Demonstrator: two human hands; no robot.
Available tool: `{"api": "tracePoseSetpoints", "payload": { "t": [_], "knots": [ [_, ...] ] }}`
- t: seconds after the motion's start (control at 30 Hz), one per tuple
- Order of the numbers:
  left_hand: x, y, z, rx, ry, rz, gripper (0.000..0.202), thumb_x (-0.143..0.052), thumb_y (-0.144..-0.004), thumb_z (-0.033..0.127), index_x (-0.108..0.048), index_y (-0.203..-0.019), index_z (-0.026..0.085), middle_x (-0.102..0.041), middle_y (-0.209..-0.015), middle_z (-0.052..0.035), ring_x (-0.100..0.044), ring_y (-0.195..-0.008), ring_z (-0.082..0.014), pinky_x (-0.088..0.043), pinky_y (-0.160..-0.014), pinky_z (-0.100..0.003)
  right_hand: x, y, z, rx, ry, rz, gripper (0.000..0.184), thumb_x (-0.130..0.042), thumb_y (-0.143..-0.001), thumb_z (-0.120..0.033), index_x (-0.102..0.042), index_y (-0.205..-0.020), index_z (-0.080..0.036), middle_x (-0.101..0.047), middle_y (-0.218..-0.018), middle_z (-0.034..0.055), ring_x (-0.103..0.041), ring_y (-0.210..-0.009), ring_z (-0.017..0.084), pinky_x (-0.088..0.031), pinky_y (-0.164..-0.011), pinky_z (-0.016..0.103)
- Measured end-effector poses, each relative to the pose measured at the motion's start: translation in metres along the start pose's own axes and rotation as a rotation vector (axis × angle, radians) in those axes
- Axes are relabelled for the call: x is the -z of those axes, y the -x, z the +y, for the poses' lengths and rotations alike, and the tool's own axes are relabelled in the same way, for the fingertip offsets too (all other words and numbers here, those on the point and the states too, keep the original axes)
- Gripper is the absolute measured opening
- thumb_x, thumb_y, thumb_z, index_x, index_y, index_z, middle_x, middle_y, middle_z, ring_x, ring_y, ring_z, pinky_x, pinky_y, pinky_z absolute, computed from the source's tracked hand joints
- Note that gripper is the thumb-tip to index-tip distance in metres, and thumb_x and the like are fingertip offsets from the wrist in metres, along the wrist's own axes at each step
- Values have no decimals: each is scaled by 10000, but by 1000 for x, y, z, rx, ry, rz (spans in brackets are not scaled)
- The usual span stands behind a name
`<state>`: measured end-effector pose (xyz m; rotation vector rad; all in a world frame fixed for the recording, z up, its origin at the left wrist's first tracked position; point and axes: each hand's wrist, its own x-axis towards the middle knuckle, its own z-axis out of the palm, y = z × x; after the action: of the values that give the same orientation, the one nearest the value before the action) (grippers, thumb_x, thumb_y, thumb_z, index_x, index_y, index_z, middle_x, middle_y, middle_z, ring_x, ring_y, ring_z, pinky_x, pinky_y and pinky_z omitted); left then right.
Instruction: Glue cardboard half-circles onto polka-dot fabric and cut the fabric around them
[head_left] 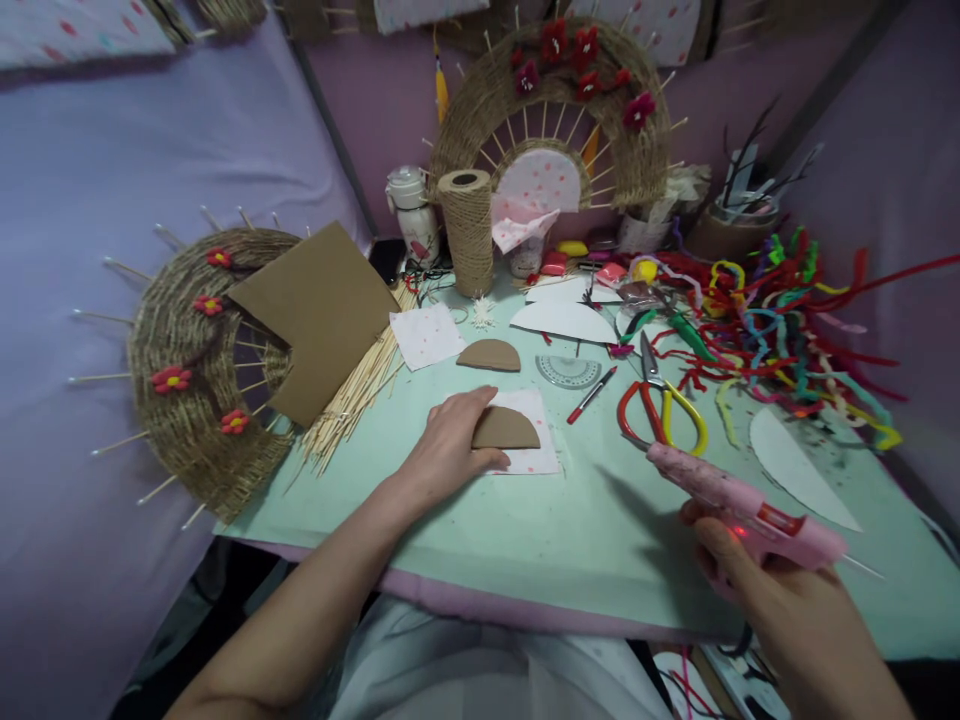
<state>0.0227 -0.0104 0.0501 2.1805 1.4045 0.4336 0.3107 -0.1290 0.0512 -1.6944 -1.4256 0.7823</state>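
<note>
My left hand lies on the table with its fingers pressed onto a brown cardboard half-circle, which rests on a white spotted fabric square. My right hand grips a pink hot glue gun above the table's near right side, its nozzle pointing left toward the fabric. A second brown half-circle lies farther back on the mint-green table.
Red-and-yellow scissors, a red pen and a protractor lie mid-table. Pipe cleaners pile at the right. A twine spool, bamboo sticks, cardboard sheet and woven fans sit left and behind.
</note>
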Motion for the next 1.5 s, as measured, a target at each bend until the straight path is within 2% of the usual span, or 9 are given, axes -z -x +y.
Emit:
{"api": "tracePoseSetpoints", "payload": {
  "t": [0.13,0.27,0.4,0.53,0.7,0.97,1.17,1.37,1.5],
  "knots": [
    [-2,14,7,-141,7,-37,795,-706,-793,455,-361,-1451,173,-192,-1599,-186,-114,-1491,-325,-98,-1183,-507,-3,2,0,-37,1,34,385,-551,-851,-359,-676,-1214,-348,-790,-924,-15,-723,-744,285,-575,-519,352],
    [-23,26,14,-207,72,-136,993,-700,-724,616,-291,-1487,129,-146,-1595,-220,-65,-1490,-346,-64,-1187,-506,-5,7,4,-121,81,87,238,-576,-840,-399,-746,-991,-331,-726,-598,-22,-609,-451,213,-513,-411,315],
    [-38,27,11,-167,17,-141,1108,-650,-694,715,-226,-1505,92,-129,-1594,-235,-57,-1487,-361,-60,-1190,-508,-2,9,21,-245,161,129,267,-591,-817,-458,-696,-647,-281,-653,-494,-8,-628,-452,206,-499,-380,278],
    [-41,26,7,-134,-144,-237,1222,-551,-676,820,-100,-1528,69,-51,-1607,-219,-6,-1490,-347,-77,-1197,-499,1,1,30,-277,239,41,312,-599,-739,-510,-727,-699,-229,-672,-525,6,-651,-479,206,-518,-397,254],
    [-42,27,5,-152,-179,-267,1248,-516,-676,844,-30,-1533,78,-4,-1608,-219,43,-1488,-345,-60,-1201,-510,-5,-8,12,-350,244,54,359,-562,-680,-550,-688,-573,-232,-628,-450,26,-599,-402,198,-491,-358,259],
    [-16,23,15,-151,-106,-280,1107,-627,-679,746,-266,-1483,75,-131,-1604,-221,-75,-1489,-352,-163,-1199,-469,-10,9,-2,-254,89,91,332,-588,-680,-531,-654,-572,-224,-587,-442,10,-534,-415,173,-443,-389,258],
    [32,-2,5,61,-169,87,492,-508,-908,380,-461,-1358,186,-529,-1395,-137,-490,-1286,-302,-375,-1050,-422,-3,16,22,-360,-89,156,382,-609,-714,-557,-687,-718,-184,-620,-544,14,-538,-489,164,-444,-434,249],
    [32,-31,-17,125,-252,-111,563,-644,-798,444,-543,-1261,139,-598,-1268,-161,-535,-1199,-328,-418,-954,-395,-14,7,20,-363,-108,217,402,-585,-750,-561,-686,-714,-174,-662,-637,25,-552,-547,153,-448,-493,241],
    [31,-40,-10,141,-295,-205,554,-682,-761,456,-547,-1219,174,-599,-1255,-140,-505,-1195,-334,-384,-952,-425,-17,3,19,-441,-31,180,425,-568,-733,-582,-695,-694,-178,-655,-598,31,-561,-552,170,-441,-492,249]
  ]
}}
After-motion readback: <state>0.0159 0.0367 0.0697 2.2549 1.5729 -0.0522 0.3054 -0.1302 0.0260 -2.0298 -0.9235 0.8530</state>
